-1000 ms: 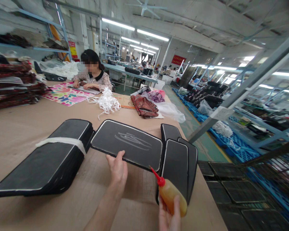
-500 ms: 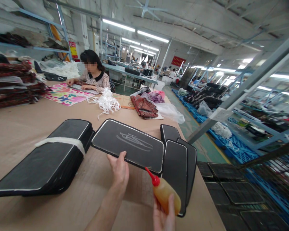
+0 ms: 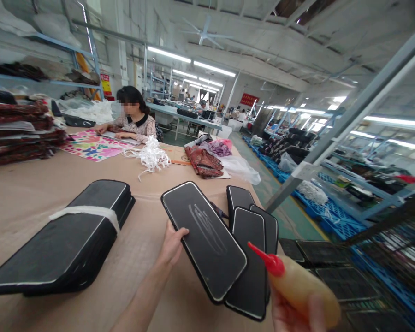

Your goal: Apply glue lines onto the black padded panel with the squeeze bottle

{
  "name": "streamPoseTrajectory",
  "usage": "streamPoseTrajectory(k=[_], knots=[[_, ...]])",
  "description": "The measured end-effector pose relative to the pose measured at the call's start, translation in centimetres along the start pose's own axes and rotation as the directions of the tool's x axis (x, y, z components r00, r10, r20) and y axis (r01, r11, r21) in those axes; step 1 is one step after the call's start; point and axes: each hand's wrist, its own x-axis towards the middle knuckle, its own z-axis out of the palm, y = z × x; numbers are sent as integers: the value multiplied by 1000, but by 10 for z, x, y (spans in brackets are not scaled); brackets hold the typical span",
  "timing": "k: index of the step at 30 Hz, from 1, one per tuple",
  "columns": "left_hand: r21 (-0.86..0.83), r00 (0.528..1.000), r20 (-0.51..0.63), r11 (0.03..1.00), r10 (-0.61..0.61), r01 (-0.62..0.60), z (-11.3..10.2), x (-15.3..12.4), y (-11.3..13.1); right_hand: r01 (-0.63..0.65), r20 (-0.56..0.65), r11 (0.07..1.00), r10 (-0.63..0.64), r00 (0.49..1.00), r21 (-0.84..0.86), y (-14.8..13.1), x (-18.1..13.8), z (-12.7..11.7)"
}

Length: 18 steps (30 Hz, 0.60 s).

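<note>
My left hand [image 3: 174, 243] grips the left edge of a black rounded panel [image 3: 202, 240], thumb on top. Thin pale streaks mark the panel's face, and a white line runs round its rim. In my right hand [image 3: 290, 313] is a yellowish squeeze bottle [image 3: 304, 288] with a red nozzle pointing up and left, to the right of the panel. Beneath and beside the held panel lie more black panels [image 3: 249, 240], overlapping at the table's right edge. A stack of like panels [image 3: 60, 244], bound with a white strip [image 3: 86, 212], sits on the left.
Across the brown-covered table [image 3: 145, 203] a co-worker [image 3: 134, 120] sits by a colourful printed sheet [image 3: 93, 147]. White strips [image 3: 151, 154] and brownish-red folded material [image 3: 204, 161] lie nearer. A slanted metal post [image 3: 307, 166] rises beyond the table's right edge.
The held panel has turned clockwise, its far end swinging up and its near end down over the other panels. My right hand has carried the bottle right, away from the panel.
</note>
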Motion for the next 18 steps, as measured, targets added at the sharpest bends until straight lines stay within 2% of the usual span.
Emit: streamPoseTrajectory(k=[3, 6, 8, 11, 14, 18], knots=[[32, 995, 92, 999, -45, 43, 8, -12, 6, 42, 47, 999, -43, 998, 13, -1, 0, 2], [92, 985, 156, 994, -79, 65, 21, -21, 12, 75, 19, 997, -75, 997, 11, -6, -6, 7], [149, 963, 238, 984, -130, 96, 33, -26, 12, 132, 73, 991, -129, 989, -34, -11, -7, 8], [227, 911, 372, 969, -175, 94, 50, -33, 7, 246, 168, 965, -228, 959, -92, -23, -2, 4], [285, 853, 478, 956, -209, 74, 65, -39, 1, 337, 161, 935, -318, 934, -111, -38, 8, -1], [352, 750, 578, 927, -321, 126, 83, -51, -11, 422, 161, 895, -400, 902, -144, -62, 25, -8]])
